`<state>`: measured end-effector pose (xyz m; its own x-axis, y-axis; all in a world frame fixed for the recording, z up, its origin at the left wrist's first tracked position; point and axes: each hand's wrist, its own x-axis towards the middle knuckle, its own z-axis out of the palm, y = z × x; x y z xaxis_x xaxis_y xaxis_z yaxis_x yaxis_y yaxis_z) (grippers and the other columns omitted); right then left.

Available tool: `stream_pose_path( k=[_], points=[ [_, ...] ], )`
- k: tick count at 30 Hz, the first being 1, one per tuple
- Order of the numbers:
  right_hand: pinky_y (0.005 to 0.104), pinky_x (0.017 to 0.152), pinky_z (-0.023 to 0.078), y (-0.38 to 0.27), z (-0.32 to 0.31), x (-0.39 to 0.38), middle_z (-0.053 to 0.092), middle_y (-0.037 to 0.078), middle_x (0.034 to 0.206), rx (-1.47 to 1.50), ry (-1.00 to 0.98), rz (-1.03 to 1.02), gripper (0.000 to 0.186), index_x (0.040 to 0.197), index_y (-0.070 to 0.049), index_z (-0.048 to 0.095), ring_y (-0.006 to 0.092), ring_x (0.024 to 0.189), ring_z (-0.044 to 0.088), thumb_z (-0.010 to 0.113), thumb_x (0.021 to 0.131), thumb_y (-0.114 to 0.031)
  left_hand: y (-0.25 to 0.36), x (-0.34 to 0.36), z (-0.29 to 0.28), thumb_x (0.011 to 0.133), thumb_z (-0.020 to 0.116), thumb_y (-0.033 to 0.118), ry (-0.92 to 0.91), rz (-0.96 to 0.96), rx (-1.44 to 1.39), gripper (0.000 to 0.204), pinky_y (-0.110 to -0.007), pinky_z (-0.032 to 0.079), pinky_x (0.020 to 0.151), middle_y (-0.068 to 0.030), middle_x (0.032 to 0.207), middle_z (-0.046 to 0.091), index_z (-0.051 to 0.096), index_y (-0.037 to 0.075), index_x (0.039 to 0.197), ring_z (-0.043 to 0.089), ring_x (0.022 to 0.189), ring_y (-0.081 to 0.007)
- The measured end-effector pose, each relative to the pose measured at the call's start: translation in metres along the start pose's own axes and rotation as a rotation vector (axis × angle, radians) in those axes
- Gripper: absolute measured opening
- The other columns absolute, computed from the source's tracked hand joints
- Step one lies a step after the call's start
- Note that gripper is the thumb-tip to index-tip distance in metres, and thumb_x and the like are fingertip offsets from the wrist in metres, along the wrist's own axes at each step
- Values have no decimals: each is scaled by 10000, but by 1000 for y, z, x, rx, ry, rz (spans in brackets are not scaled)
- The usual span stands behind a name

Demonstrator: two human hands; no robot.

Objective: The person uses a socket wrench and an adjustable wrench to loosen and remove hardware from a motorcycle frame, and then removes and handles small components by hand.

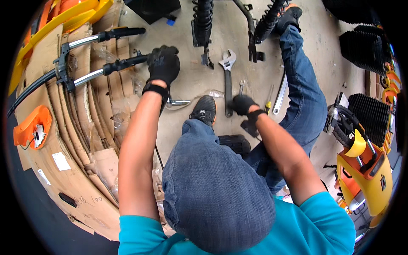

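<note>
My left hand (164, 63), in a black glove, is closed around the black lower end of a two-legged fork (88, 76) with chrome tubes and a dark clamp. The fork lies over flattened cardboard at the left. My right hand (243, 105), also gloved, is closed low over the floor, with the small metal end of a wrench (241, 86) sticking out past the fingers. Just left of it lies a large adjustable wrench (228, 83) with a dark handle. A yellow-handled screwdriver (268, 105) and a long silver wrench (280, 94) lie to its right.
Stacked cardboard (95, 127) covers the left side, with an orange plastic part (36, 127) on it. Two black coil shock absorbers (203, 21) (269, 22) stand ahead. A yellow-orange vehicle body (369, 178) and black ribbed parts (369, 114) are at the right. My legs frame the tools.
</note>
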<state>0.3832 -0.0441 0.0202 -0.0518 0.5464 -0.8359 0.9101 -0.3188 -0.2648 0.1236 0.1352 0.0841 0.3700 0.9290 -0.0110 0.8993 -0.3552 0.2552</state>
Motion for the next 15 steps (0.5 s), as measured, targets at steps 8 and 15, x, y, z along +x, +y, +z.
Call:
stream_pose_path(
  k=[8, 15],
  points=[
    [266, 576, 452, -65, -130, 27, 628, 51, 753, 1104, 212, -288, 461, 957, -15, 651, 129, 645, 568, 509, 956, -454, 17, 26, 51, 786, 621, 162, 218, 27, -490, 286, -439, 468, 876, -104, 1033, 660, 679, 144, 1066, 595, 1009, -331],
    [221, 553, 403, -77, -150, 62, 602, 3, 776, 959, 52, -301, 454, 995, -53, 657, 74, 631, 501, 481, 964, -471, 34, 36, 61, 857, 625, 223, 93, -99, -709, 204, -346, 494, 686, -116, 793, 679, 674, 79, 994, 653, 736, -249]
  ],
)
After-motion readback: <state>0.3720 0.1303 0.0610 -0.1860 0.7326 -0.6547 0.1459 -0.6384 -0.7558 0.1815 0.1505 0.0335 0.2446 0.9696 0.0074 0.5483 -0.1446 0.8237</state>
